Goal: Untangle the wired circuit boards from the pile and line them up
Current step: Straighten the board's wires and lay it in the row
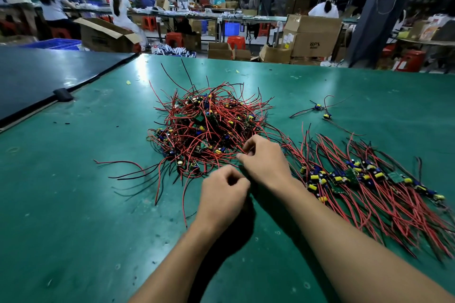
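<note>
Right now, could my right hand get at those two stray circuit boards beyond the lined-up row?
Probably yes, once it lets go: the right hand pinches wires at the pile, and only flat wire ends lie between it and the stray boards.

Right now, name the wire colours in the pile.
The wires in the pile are mostly red, some black; the head view shows it.
</note>
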A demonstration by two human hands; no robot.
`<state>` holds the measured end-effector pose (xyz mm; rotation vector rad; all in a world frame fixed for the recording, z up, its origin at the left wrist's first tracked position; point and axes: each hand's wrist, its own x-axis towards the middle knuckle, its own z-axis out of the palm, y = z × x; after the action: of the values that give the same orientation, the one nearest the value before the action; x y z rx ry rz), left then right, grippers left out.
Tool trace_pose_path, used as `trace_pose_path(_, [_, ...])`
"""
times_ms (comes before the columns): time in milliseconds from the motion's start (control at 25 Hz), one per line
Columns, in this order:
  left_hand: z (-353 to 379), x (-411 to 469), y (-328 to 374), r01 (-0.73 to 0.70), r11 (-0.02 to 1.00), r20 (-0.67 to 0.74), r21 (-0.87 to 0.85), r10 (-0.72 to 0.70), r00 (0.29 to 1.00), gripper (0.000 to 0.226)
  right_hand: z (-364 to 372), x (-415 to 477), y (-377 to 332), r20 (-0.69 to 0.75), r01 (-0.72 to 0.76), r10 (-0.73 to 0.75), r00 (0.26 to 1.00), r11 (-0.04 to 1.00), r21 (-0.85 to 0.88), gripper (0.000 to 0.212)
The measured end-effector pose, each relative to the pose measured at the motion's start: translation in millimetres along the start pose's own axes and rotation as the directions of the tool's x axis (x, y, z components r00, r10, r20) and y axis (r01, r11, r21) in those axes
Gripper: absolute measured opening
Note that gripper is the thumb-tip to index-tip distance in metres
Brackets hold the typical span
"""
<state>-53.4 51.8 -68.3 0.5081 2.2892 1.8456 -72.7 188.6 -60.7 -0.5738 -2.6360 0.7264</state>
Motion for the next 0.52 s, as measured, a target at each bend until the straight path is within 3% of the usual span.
trace_pose_path(80, [2, -2, 0, -0.083, 0.989, 0.054, 0.125, 0.076, 0.996, 0.020, 1, 4, -10, 0.072, 0.134, -0.135, 0.988, 0.991, 0.022, 0.017])
trace_pose_path(200, [1, -3, 0, -0.066, 0.997, 0.060, 0.033, 0.064, 0.996, 0.021, 0, 10, -19, 0.344, 0.269, -0.308, 0.887, 0.950, 0.157, 0.012])
trace_pose_path(280, [-1, -4, -1, -0.049, 0.999, 0.077, 0.016, 0.048, 0.996, 0.018, 0, 14, -19, 0.456, 0.355, -0.372, 0.809, 0.926, 0.125, 0.023])
trace_pose_path(400, [-3, -3, -1, 0.034, 0.998, 0.080, -0.046, -0.030, 0.996, 0.017, 6, 19, -22, 0.410, 0.431, -0.416, 0.812, 0.900, 0.061, 0.038])
trace_pose_path(520, [-5, -3, 2, 0.167, 0.942, 0.076, -0.290, -0.152, 0.985, 0.013, 14, 28, -34, 0.391, 0.513, -0.464, 0.795, 0.858, -0.025, 0.044])
